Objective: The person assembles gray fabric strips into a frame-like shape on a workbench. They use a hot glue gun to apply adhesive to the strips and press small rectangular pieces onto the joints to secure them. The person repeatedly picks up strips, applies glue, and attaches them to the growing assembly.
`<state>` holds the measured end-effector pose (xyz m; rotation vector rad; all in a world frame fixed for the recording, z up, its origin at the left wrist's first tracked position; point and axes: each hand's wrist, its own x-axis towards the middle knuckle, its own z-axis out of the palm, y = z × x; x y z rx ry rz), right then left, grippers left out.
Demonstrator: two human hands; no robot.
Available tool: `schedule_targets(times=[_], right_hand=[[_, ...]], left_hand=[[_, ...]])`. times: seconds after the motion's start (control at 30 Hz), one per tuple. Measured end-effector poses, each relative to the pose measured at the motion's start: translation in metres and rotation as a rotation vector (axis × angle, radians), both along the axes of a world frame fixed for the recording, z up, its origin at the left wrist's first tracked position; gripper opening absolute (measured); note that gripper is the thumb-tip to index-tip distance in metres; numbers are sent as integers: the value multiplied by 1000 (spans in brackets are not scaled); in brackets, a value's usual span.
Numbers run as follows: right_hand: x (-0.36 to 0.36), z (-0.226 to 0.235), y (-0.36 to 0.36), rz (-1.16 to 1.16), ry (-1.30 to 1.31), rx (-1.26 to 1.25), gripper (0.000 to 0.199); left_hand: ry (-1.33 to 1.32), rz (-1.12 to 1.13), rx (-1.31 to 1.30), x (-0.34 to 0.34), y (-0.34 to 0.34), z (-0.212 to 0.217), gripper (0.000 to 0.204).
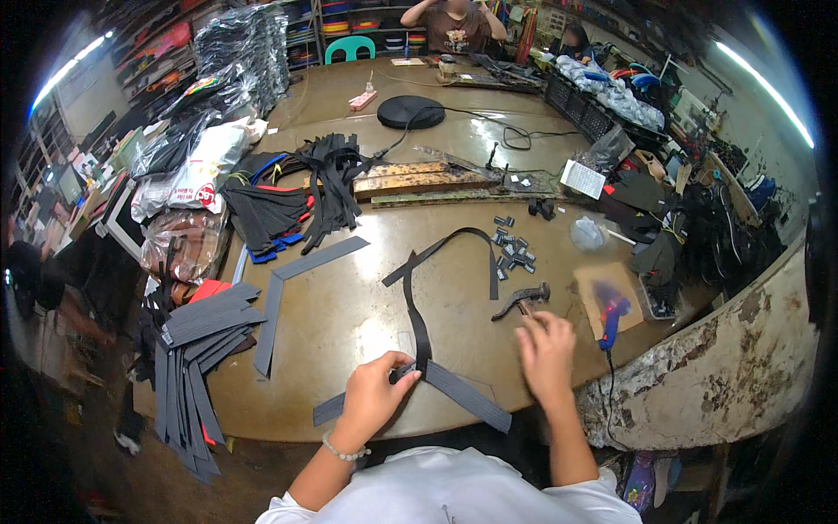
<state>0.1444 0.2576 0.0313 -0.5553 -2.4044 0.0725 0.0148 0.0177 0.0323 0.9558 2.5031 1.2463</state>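
Near the table's front edge, my left hand (377,391) pinches the bend of a grey webbing strap (467,397), where a narrow black strap (417,323) meets it. The black strap runs away from me across the table and curves over to the right. The grey strap spreads out on both sides of my fingers. My right hand (548,354), slightly blurred, is closed around the handle of a hammer (522,302). Its dark head lies beyond my fingers, and my palm hides most of the handle.
Several small dark buckles (515,251) lie beyond the hammer. A blue corded tool (614,323) rests on cardboard (587,284) at right. At left are another bent grey strap (278,301) and a grey strap pile (194,349). Black straps (336,179) lie farther back; a person (456,31) sits opposite.
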Motion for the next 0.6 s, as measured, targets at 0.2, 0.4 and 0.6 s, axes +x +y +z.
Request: schedule_targets(times=[0.2,0.4,0.6], right_hand=[[-39,-26,-59,649,-218,-1380,32],[-45,-27,-63,629,-339,-1319,17],[-43,-18,-64,547,-357,-1296,25]], left_hand=[[-211,-61,46,12,-4,19,29],[-226,-28,16,10,-24,19,29],[-168,-121,-48,10,-25,15,28]])
